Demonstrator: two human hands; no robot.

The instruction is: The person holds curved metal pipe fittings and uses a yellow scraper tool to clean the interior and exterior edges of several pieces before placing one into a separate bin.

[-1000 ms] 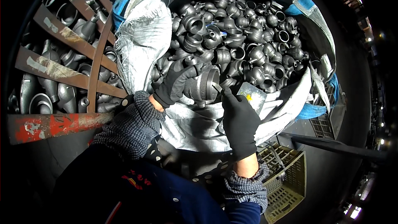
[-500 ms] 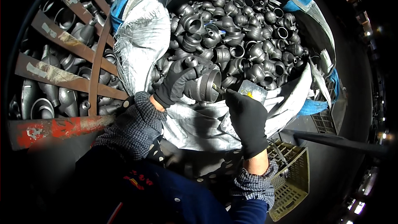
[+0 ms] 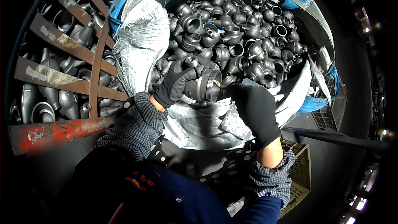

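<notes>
My left hand (image 3: 174, 84), in a dark glove, is closed around a dark grey metal fitting (image 3: 197, 89). The fitting's wide threaded mouth faces right, and a short narrow spout points up by my fingers. At that mouth is the pale tip of a slim hand tool (image 3: 217, 84). My right hand (image 3: 255, 108), gloved in black, is closed at the tool's other end and covers most of it, so its exact kind is hidden. Just beyond both hands, many similar grey fittings (image 3: 232, 35) fill a large white woven sack.
The white sack's rim (image 3: 143, 37) has blue straps. At left, a rusty brown metal crate (image 3: 62, 79) holds more grey castings. An olive plastic basket (image 3: 300, 174) stands low at right, below a dark bar (image 3: 336, 138). A grey crate (image 3: 331, 118) sits behind the bar.
My right hand and forearm have shifted right and turned, now covering most of a clear piece with a yellow spot. My left hand and the fitting have barely moved.
</notes>
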